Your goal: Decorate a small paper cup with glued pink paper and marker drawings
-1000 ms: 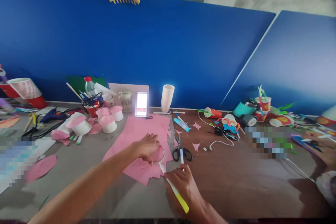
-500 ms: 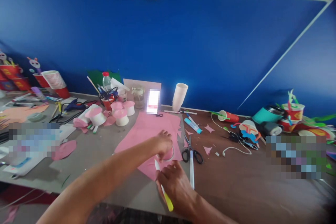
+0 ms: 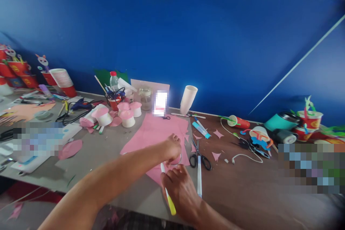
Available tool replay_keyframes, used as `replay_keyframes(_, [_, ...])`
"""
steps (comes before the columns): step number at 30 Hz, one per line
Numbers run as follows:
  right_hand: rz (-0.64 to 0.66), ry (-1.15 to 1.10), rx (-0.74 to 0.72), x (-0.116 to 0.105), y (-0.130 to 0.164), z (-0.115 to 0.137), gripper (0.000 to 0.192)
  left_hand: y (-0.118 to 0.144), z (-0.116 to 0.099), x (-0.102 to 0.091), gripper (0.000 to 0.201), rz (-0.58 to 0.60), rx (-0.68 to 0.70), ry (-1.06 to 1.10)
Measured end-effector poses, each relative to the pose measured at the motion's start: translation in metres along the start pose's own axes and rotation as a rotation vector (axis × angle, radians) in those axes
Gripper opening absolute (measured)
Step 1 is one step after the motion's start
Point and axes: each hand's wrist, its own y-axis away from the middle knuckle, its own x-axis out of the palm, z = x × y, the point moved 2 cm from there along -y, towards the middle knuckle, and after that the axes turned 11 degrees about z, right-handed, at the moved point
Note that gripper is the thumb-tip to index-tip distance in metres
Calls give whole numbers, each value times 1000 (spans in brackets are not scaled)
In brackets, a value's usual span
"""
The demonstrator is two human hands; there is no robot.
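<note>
Two hands at a ring on pink paper

Pink paper sheet (image 3: 159, 133) lies flat on the worktop (image 3: 107, 172). On its near edge sits a small round ring (image 3: 176, 160), pressed down by the fingers of the left hand (image 3: 171, 147), whose arm reaches in from the lower left. Right hand (image 3: 180, 190), just below, pinches a yellow-ended marker (image 3: 167, 194), tip against the ring. Black-handled scissors (image 3: 199, 156) lie just right.
</note>
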Motion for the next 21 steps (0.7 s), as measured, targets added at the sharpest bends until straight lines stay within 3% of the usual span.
replay_keyframes(9, [-53, -19, 33, -5, 9, 6, 18, 9, 6, -3, 63, 30, 26, -65])
replay_keyframes(15, [-107, -140, 8, -12, 16, 8, 14, 22, 13, -5, 72, 41, 54, -103])
replay_keyframes(18, [-113, -243, -64, -23, 29, 1, 25, 27, 17, -3, 75, 40, 58, -122])
replay_keyframes(21, [-194, -286, -39, -32, 45, -16, 31, 29, 19, -1, 75, 41, 68, -132])
